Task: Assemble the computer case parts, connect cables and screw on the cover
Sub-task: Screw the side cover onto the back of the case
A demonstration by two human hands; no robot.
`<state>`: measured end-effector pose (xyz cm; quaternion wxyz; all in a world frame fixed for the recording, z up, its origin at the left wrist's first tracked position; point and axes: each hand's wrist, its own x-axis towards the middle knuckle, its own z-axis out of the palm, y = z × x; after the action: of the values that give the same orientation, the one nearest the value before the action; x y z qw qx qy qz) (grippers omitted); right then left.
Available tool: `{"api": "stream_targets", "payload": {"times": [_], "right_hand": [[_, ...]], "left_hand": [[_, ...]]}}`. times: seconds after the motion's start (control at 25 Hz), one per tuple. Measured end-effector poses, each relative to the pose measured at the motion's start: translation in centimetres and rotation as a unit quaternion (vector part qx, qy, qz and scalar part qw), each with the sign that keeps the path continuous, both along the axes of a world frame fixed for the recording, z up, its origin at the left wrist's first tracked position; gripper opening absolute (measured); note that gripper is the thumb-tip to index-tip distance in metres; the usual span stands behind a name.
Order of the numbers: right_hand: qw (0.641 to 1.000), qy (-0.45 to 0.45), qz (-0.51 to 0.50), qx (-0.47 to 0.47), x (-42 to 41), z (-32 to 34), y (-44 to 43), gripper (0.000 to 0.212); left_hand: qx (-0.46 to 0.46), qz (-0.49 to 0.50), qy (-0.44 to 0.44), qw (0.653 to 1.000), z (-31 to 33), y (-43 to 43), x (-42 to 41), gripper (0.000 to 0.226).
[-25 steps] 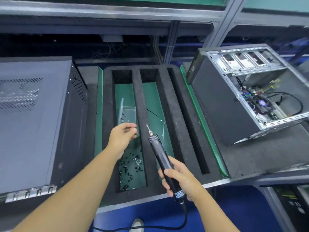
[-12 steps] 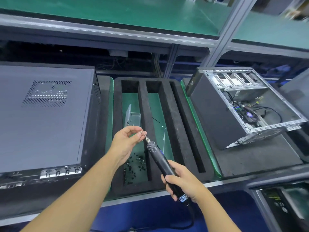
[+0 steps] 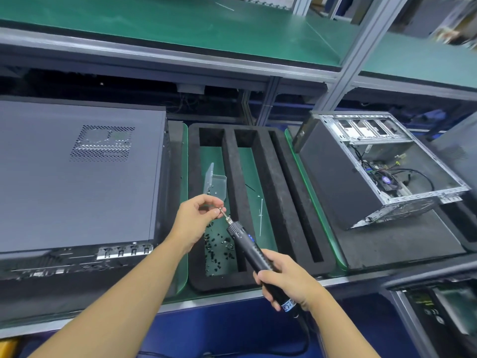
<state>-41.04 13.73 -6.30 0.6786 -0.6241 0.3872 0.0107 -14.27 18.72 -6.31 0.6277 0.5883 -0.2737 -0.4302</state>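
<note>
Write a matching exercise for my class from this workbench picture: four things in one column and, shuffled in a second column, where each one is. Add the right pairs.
Column 1
1. electric screwdriver
2. single screw
3. closed computer case
4. open computer case

Column 2
A. left of the foam tray
B. gripped in the right hand
C. right of the foam tray
D. pinched by the left hand at the screwdriver's bit

Pairs: 1-B; 2-D; 3-A; 4-C
</note>
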Motion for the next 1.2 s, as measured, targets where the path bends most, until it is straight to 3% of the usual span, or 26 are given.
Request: {"api": "stream_targets", "payload": {"times": [0.12,0.28,0.52,0.96,1.2], "right_hand": [[1.000,-0.010,-0.003,-0.004,-0.1,0.4,0.3,0.039],[0.999,-0.046,-0.016,-0.012,0.0,0.9,1.3,0.040],[0.997,-0.076,-0.020,-0.003,0.0,1.9,2.1,0.043],[0.999,-0.026,0.012,-0.035,-1.6,1.8,1.1,0.038],[0.994,-0.107,-0.015,0.013,-0.8,2.4,1.8,0.046]], "left_hand": [[-0.014,-0.021,-0.005,1.000,0.1,0.2,0.4,0.036],[-0.049,-0.035,0.109,0.992,0.2,0.3,0.3,0.031],[-0.065,-0.009,0.200,0.978,0.4,0.5,-0.3,0.026],[-0.019,-0.099,0.112,0.989,1.6,1.1,-0.2,0.023],[-0.074,-0.070,0.313,0.944,3.5,1.6,-1.8,0.031]]}}
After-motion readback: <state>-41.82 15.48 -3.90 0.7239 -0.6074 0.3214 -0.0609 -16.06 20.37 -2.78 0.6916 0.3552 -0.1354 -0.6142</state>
